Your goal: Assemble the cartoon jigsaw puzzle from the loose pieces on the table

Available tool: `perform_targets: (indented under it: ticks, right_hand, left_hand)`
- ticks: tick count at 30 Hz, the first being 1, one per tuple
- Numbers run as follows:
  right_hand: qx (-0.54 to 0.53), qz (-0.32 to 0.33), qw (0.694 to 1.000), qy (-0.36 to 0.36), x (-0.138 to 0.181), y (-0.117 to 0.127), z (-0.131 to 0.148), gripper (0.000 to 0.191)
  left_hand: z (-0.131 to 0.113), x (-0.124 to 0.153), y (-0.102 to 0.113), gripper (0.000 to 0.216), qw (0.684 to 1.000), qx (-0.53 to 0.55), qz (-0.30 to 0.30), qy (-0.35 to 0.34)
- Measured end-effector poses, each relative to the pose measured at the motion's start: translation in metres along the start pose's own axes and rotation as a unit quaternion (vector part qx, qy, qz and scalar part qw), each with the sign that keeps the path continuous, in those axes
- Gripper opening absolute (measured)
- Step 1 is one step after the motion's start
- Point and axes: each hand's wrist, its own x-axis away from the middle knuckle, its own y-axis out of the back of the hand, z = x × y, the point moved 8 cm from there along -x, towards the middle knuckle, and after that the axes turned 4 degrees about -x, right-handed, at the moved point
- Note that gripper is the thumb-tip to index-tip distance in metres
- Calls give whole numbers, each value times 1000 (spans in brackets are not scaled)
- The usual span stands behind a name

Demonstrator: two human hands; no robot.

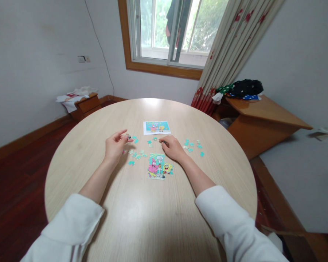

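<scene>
My left hand (115,146) is raised over the table, left of the loose pieces. Between its thumb and fingertips it pinches a small, partly dark puzzle piece (129,137). My right hand (172,147) rests above the puzzle with its fingers closed; whatever lies between the fingertips is too small and shaded to make out. Just below sits the partly assembled puzzle (156,166), showing pink, pale green and yellow cartoon figures. Turquoise loose pieces (138,155) lie near my left hand, a few more (155,139) between the hands. A reference picture (158,127) lies flat beyond my fingers.
Another group of loose pieces (190,145) lies to the right of my right hand. All rests on a round wooden table (142,225). Behind it are a window (164,32) and curtain (235,40). A wooden cabinet (265,120) with cloths stands at the right.
</scene>
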Motion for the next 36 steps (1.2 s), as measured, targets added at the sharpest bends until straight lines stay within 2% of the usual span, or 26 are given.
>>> perform_targets:
  ticks: [5, 12, 22, 29, 36]
  right_hand:
    - [-1, 2, 1000, 3, 0, -1, -1, 23]
    - [0, -6, 1000, 2, 0, 0, -1, 23]
    - [-6, -7, 1000, 9, 0, 0, -1, 22]
    - [-6, -7, 1000, 4, 0, 1, 1, 23]
    - [-5, -10, 1000, 8, 0, 1, 1, 23]
  left_hand:
    - [-3, 2, -2, 67, 1000, 17, 5, -7]
    - [-7, 6, -9, 52, 999, -4, 46, 9]
    - [-8, 10, -13, 55, 997, -27, 69, 27]
    - [-2, 13, -24, 56, 990, -24, 131, 48]
    - [-1, 14, -29, 54, 988, -20, 152, 28]
